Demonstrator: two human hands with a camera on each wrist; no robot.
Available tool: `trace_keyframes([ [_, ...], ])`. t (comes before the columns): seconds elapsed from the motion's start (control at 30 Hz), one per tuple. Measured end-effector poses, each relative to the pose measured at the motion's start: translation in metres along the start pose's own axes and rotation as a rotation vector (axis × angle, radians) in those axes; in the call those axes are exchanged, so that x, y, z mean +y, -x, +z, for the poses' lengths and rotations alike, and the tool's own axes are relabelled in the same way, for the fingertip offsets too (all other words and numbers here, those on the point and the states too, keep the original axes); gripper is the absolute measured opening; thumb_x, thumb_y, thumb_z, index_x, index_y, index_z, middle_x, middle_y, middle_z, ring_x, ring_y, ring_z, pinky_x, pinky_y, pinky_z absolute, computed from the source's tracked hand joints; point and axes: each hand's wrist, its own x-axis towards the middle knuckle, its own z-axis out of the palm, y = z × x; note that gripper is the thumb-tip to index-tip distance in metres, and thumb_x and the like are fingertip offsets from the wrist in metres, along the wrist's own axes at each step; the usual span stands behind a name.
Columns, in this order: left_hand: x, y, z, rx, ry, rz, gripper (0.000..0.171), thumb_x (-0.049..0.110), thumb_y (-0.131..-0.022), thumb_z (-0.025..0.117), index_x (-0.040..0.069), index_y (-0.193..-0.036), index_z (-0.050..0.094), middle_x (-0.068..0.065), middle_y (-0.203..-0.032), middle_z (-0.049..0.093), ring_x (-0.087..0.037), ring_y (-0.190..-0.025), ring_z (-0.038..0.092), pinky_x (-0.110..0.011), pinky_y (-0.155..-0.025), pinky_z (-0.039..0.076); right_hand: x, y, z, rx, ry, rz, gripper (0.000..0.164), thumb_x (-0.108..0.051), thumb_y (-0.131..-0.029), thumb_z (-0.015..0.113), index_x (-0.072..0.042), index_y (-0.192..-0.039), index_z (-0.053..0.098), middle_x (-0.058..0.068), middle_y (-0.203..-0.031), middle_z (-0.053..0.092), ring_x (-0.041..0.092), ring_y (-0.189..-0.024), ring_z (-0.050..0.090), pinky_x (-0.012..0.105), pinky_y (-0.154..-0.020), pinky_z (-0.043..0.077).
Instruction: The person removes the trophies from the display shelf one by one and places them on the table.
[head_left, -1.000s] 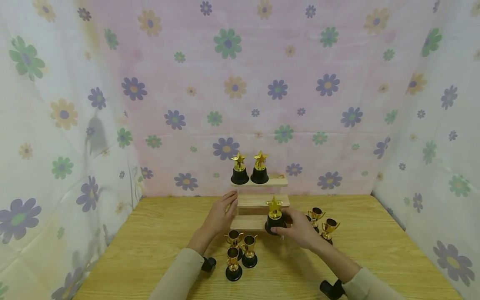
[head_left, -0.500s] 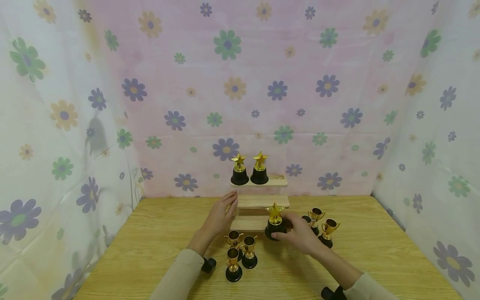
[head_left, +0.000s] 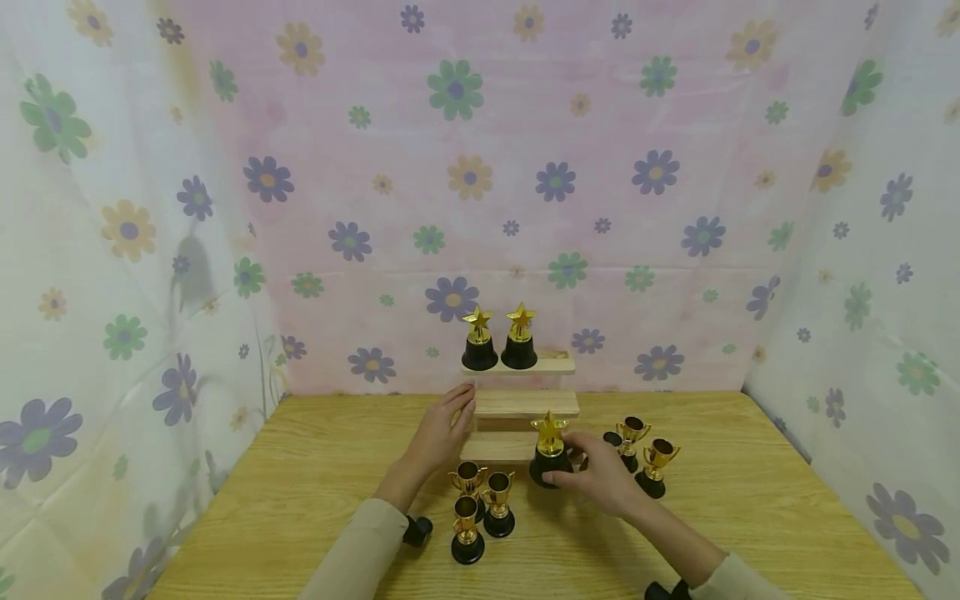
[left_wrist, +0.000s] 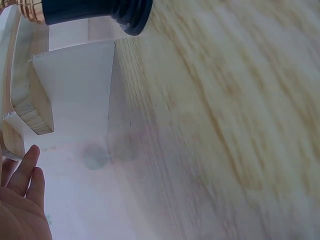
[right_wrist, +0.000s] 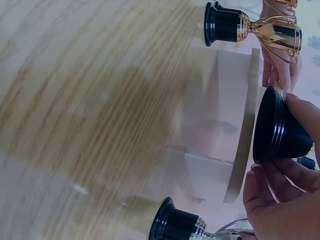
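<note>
In the head view my right hand (head_left: pixel 603 477) holds a star trophy (head_left: pixel 550 467) by its black base, upright at the front right of a three-tier wooden shelf (head_left: pixel 495 447). The right wrist view shows the thumb and fingers (right_wrist: pixel 287 187) on either side of that black base (right_wrist: pixel 282 132), beside the lowest board (right_wrist: pixel 243 135). My left hand (head_left: pixel 438 429) rests its extended fingertips at the shelf's left side. Two more star trophies (head_left: pixel 480 352) (head_left: pixel 519 350) stand on the top tier, left and middle.
Three gold cup trophies (head_left: pixel 466 542) stand on the table (head_left: pixel 315 475) in front of the shelf's left part. More cup trophies (head_left: pixel 654 471) stand to its right, partly behind my right hand. A flowered cloth (head_left: pixel 510 142) hangs behind and at both sides.
My right hand has brought the star trophy a little lower and nearer to me, in front of the lowest tier. My left hand stays at the shelf's side.
</note>
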Motion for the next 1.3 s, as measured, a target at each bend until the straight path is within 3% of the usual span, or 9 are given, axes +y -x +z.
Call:
trace_keyframes([
  [0.1,-0.001,0.000,0.001,0.007,0.001,0.009,0.043,0.024,-0.111,0.049,-0.005,-0.142,0.057,-0.017,-0.152,0.051,-0.035,-0.142,0.047,-0.048,-0.117,0.039,0.000,0.001,0.000,-0.003,0.017,-0.012,0.072,-0.035,-0.082,0.088,0.004,-0.136,0.061,0.008,-0.111,0.068,0.020,-0.093,0.060,0.035,-0.074,0.052],
  [0.33,-0.003,0.000,0.002,0.017,-0.006,0.023,0.043,0.023,-0.111,0.049,-0.006,-0.142,0.057,-0.018,-0.151,0.052,-0.037,-0.141,0.048,-0.049,-0.116,0.040,0.000,0.003,0.001,0.000,0.008,-0.006,0.072,-0.035,-0.081,0.088,0.003,-0.135,0.061,0.010,-0.116,0.068,0.022,-0.097,0.063,0.037,-0.075,0.054],
  [0.73,-0.003,-0.001,0.001,0.004,-0.003,0.004,0.043,0.024,-0.111,0.049,-0.004,-0.143,0.056,-0.018,-0.152,0.051,-0.034,-0.143,0.046,-0.047,-0.118,0.039,0.000,0.006,0.001,-0.056,-0.013,-0.056,0.070,-0.034,-0.082,0.087,0.007,-0.132,0.061,0.001,-0.092,0.061,0.013,-0.075,0.054,0.026,-0.063,0.047],
  [1.03,-0.003,0.000,0.003,0.009,0.014,0.015,0.042,0.021,-0.110,0.051,-0.005,-0.142,0.057,-0.020,-0.151,0.052,-0.036,-0.141,0.047,-0.048,-0.117,0.039,0.005,0.007,0.008,-0.092,-0.004,-0.118,0.049,-0.033,-0.081,0.089,-0.003,-0.114,0.067,0.003,-0.085,0.057,0.011,-0.071,0.050,0.025,-0.060,0.044],
  [1.13,-0.002,-0.001,0.001,0.005,0.012,0.024,0.042,0.021,-0.110,0.050,-0.006,-0.142,0.056,-0.023,-0.150,0.051,-0.039,-0.141,0.047,-0.050,-0.117,0.039,0.006,0.006,0.009,-0.089,0.009,-0.111,0.050,-0.032,-0.080,0.089,-0.001,-0.114,0.068,0.003,-0.084,0.057,0.011,-0.070,0.051,0.025,-0.059,0.045],
  [1.3,0.000,-0.001,0.000,0.003,-0.001,0.030,0.042,0.020,-0.110,0.050,-0.006,-0.143,0.056,-0.023,-0.151,0.050,-0.040,-0.142,0.046,-0.051,-0.116,0.039,0.005,0.008,0.012,-0.089,0.007,-0.085,0.040,-0.030,-0.077,0.091,-0.005,-0.097,0.067,0.005,-0.080,0.058,0.012,-0.067,0.051,0.025,-0.057,0.046],
])
